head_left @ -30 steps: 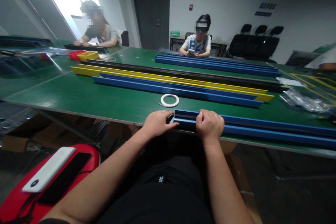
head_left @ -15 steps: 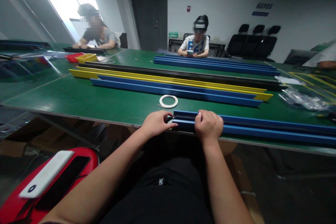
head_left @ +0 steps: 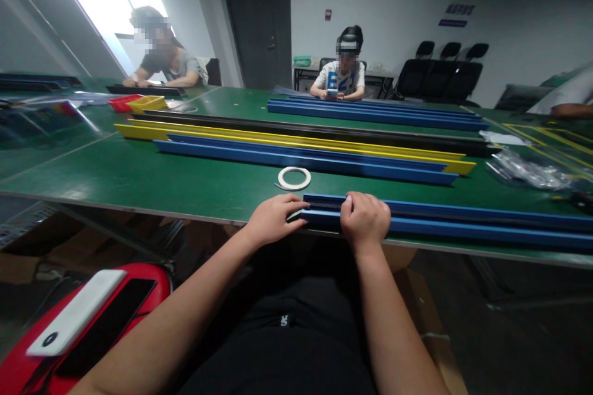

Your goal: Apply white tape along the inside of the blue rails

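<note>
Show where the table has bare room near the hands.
Widest: table left of the tape ring, from near edge to the middle blue rail. Narrower: the strip right of the ring, between that rail and the gripped blue rail. Crowded: rails behind, plastic bags far right.

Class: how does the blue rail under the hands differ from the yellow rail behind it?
The blue rail lies at the table's near edge; the yellow rail farther back. The right hand grips the blue rail, the left hand touches its end; nobody touches the yellow rail. Both are long and lie flat.
</note>
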`<action>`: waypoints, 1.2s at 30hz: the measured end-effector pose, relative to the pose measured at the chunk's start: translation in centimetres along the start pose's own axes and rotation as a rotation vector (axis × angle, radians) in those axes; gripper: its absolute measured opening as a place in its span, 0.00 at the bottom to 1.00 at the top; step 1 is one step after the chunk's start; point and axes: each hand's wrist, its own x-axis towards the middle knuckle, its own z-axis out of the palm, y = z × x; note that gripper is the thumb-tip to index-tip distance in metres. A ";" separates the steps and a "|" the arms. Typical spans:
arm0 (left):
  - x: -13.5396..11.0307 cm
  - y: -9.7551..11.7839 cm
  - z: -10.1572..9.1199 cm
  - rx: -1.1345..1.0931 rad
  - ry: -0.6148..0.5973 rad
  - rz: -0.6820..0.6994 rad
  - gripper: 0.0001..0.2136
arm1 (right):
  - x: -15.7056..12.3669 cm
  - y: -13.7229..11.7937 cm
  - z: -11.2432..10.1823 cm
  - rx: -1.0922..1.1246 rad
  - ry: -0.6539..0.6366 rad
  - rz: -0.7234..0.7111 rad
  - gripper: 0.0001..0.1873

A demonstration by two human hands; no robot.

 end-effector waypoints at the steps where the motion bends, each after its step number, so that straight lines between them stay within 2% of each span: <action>1: 0.0 0.0 0.0 0.014 0.001 0.008 0.18 | 0.0 0.0 0.0 0.003 0.001 -0.001 0.14; 15: -0.4 0.2 0.4 0.129 0.058 0.002 0.20 | 0.0 -0.1 -0.1 -0.005 0.002 -0.001 0.14; 27: -0.4 0.0 0.2 0.084 0.037 0.030 0.18 | 0.0 -0.2 -0.4 -0.014 -0.015 0.005 0.15; 36: -0.5 -0.4 -0.1 -0.050 0.045 0.029 0.18 | 0.0 -0.3 -0.4 -0.013 -0.027 0.021 0.16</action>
